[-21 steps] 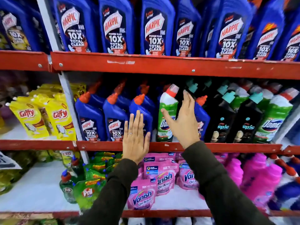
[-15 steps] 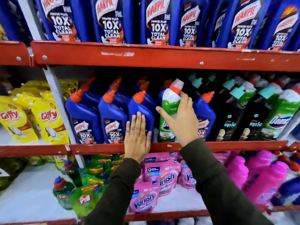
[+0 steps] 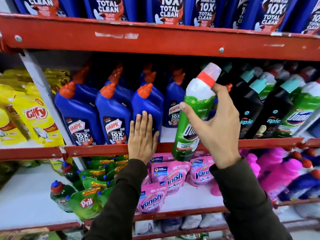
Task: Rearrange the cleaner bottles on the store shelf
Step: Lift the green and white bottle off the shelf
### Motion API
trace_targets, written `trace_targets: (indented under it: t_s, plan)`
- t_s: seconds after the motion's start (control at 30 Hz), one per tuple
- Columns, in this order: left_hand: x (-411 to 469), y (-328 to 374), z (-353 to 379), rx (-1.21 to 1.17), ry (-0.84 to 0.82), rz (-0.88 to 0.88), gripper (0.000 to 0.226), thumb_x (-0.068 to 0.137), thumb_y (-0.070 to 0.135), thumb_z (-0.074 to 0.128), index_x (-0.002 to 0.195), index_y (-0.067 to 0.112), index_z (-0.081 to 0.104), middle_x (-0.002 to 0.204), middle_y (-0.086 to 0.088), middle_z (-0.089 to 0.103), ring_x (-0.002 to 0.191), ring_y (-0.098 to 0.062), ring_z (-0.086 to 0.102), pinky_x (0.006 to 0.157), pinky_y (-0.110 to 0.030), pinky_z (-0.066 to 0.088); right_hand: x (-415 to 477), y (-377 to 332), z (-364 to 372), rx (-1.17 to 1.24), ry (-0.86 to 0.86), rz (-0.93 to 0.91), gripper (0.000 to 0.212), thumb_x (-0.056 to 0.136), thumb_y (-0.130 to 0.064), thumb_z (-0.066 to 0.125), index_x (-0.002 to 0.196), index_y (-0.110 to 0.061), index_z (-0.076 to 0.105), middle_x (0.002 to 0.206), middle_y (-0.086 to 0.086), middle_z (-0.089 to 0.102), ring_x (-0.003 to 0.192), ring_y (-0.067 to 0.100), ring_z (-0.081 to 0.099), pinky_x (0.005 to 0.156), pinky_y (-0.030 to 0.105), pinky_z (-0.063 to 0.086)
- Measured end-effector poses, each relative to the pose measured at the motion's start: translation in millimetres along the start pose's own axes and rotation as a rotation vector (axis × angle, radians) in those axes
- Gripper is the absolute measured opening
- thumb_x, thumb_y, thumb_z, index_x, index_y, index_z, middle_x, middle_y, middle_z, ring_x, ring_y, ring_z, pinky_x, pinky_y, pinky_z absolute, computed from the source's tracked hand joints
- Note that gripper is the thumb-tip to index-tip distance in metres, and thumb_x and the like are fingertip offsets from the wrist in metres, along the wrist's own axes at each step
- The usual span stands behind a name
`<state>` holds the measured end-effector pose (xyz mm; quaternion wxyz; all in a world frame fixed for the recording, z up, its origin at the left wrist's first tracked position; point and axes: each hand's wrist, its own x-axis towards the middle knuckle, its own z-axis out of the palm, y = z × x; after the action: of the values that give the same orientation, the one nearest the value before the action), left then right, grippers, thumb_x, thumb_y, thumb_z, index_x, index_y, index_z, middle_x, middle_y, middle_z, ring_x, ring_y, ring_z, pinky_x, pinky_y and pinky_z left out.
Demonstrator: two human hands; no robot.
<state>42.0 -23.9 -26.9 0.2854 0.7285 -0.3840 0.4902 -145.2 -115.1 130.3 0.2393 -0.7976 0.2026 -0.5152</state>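
A green Domex bottle (image 3: 187, 118) with a white top and red band hangs in front of the middle shelf, its base below the red shelf edge (image 3: 97, 149). My right hand (image 3: 218, 125) grips it around the upper body. My left hand (image 3: 142, 137) lies flat, fingers together, against the front of the third blue Harpic bottle (image 3: 147, 104). Two more blue Harpic bottles (image 3: 78, 111) stand to its left. Behind the lifted bottle there is a gap on the shelf, with another Harpic bottle (image 3: 174, 103) further back.
Black Spic bottles (image 3: 249, 108) and more green Domex bottles (image 3: 297, 111) stand to the right. Yellow Giffy pouches (image 3: 37, 118) fill the left bay. Large Harpic bottles (image 3: 168, 9) line the shelf above. Pink Vanish pouches (image 3: 171, 175) and green Pril packs (image 3: 86, 200) lie below.
My right hand has closed on the green Domex bottle and pulled it up and out of its row toward me. My left hand has stayed pressed on the Harpic bottle.
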Motion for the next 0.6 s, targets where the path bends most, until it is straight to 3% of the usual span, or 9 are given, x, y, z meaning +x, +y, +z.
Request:
trace_targets:
  t_s: [0.1, 0.23, 0.33, 0.47, 0.6]
  plan:
    - [-1, 1, -2, -0.006, -0.021, -0.01, 0.08, 0.103, 0.031, 0.039, 0.162, 0.014, -0.013, 0.169, 0.001, -0.023, 0.158, -0.016, -0.016, 0.13, -0.037, -0.007, -30, 19, -3, -0.017, -0.088, 0.075, 0.061, 0.081, -0.067, 0.076, 0.125, -0.03, 0.055, 0.119, -0.015, 0.068, 0.107, 0.009, 0.066, 0.081, 0.024, 0.051]
    - [-1, 1, -2, -0.01, -0.037, -0.01, 0.08, 0.104, 0.031, 0.037, 0.162, 0.015, -0.015, 0.168, 0.002, -0.025, 0.157, -0.015, -0.019, 0.129, -0.036, -0.009, -84, 68, 8, -0.014, -0.306, 0.216, 0.06, 0.077, -0.053, 0.085, 0.117, -0.022, 0.053, 0.112, -0.002, 0.069, 0.1, 0.021, 0.069, 0.083, 0.046, 0.059]
    - [-1, 1, -3, -0.022, -0.036, 0.004, 0.079, 0.105, 0.032, 0.037, 0.161, 0.016, -0.017, 0.168, 0.003, -0.027, 0.157, -0.015, -0.02, 0.129, -0.036, -0.008, -125, 102, 24, -0.069, -0.427, 0.34, 0.063, 0.074, -0.041, 0.09, 0.117, -0.019, 0.051, 0.111, 0.002, 0.067, 0.101, 0.024, 0.067, 0.084, 0.047, 0.059]
    - [0, -1, -4, -0.025, -0.044, 0.016, 0.081, 0.105, 0.031, 0.038, 0.161, 0.016, -0.018, 0.167, 0.004, -0.028, 0.156, -0.015, -0.021, 0.13, -0.036, -0.008, -165, 135, 45, -0.082, -0.524, 0.431, 0.068, 0.077, -0.033, 0.09, 0.126, -0.013, 0.049, 0.117, 0.008, 0.063, 0.107, 0.029, 0.066, 0.088, 0.049, 0.059]
    - [0, -2, -5, -0.032, -0.045, 0.023, 0.08, 0.105, 0.03, 0.038, 0.161, 0.016, -0.017, 0.168, 0.004, -0.027, 0.157, -0.015, -0.02, 0.13, -0.037, -0.007, -187, 152, 57, -0.143, -0.579, 0.476, 0.089, 0.077, -0.037, 0.09, 0.145, -0.007, 0.042, 0.136, 0.013, 0.06, 0.124, 0.033, 0.063, 0.1, 0.043, 0.056]
